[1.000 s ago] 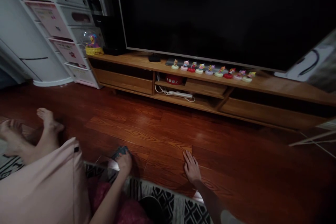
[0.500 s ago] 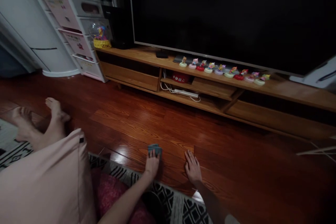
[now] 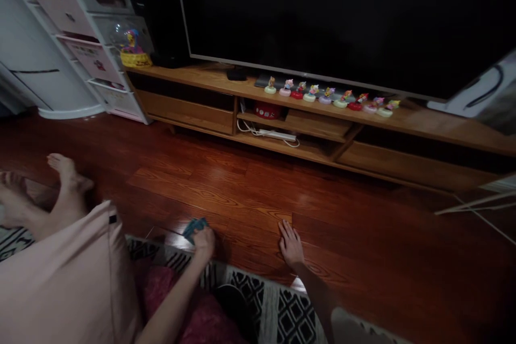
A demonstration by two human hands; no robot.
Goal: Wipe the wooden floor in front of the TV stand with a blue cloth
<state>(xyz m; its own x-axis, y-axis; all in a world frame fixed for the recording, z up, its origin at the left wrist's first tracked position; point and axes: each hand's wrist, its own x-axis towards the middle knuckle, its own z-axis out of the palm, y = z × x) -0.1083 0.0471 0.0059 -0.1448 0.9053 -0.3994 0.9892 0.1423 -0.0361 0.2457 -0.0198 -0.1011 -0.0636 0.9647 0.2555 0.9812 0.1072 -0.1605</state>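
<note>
My left hand (image 3: 204,241) is closed on a small teal cloth (image 3: 194,226) and presses it against the dark red wooden floor (image 3: 250,193), just beyond the edge of the patterned rug (image 3: 278,312). My right hand (image 3: 290,244) lies flat on the floorboards with its fingers spread, about a hand's width to the right of the left one. A pink cushion (image 3: 68,279) rests on my lap at the lower left.
A low wooden TV stand (image 3: 306,129) runs along the wall under a big dark screen (image 3: 342,16), with a row of small figurines (image 3: 330,98) on top. White drawers (image 3: 80,37) stand at the left. Another person's bare feet (image 3: 44,193) lie on the floor at the left.
My left hand has slid the cloth across the floor, right toward my right hand and then back left. My right hand has stayed flat in place.
</note>
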